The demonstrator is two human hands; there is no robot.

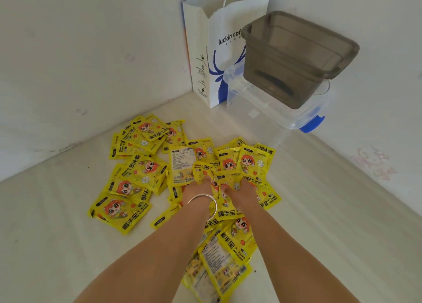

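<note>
Well, the gathering has hardly begun, by the look of it. Yellow hand-warmer packets [141, 172] lie scattered across the white surface [57, 234] from the middle left of the frame down to the bottom centre, some face up and some showing their printed backs, many overlapping. None appears to be in the grey tub [296, 58] at the upper right, which sits nested in a clear box [274, 111] with a blue latch. Whether any are in the paper bag [205, 51] standing beside them in the corner I cannot see. So nearly all of it is left to do.

Both arms reach into the centre of the heap. The left hand [198, 189], with a silver bangle [205, 202] on its wrist, has its fingers curled into a crumpled packet [202, 169] just above it, which bunches up in the grip. The right hand [245, 192] sits just beside it, with a packet between the two. Its thumb shows, but its fingers are buried under the packets on top, so I cannot tell whether they are spread flat or closed around anything.
</note>
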